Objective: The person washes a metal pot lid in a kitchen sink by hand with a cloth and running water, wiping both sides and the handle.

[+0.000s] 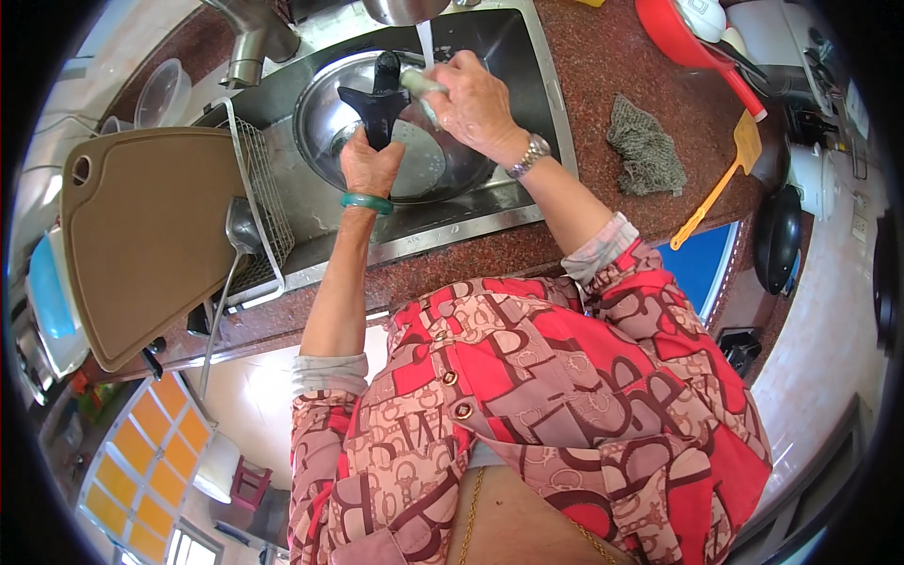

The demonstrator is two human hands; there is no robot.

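Observation:
My left hand [372,164] grips the lower end of a black forked object [376,104], perhaps a pan-lid handle or stand, and holds it upright over a round metal basin [311,127] in the sink. My right hand [472,102] is closed around a pale green scrubbing pad or sponge [421,82], just right of the black object's top. A stream of water [426,44] falls from the tap [406,8] beside the pad. Cloudy water with bubbles lies in the basin. What the right fingers cover is partly hidden.
Left of the sink [558,106], a brown cutting board [152,233] and a metal ladle [244,226] lean at a wire rack [265,183]. On the right counter lie a grey-green cloth [644,150], an orange spatula [727,176] and a red-handled pan [678,42].

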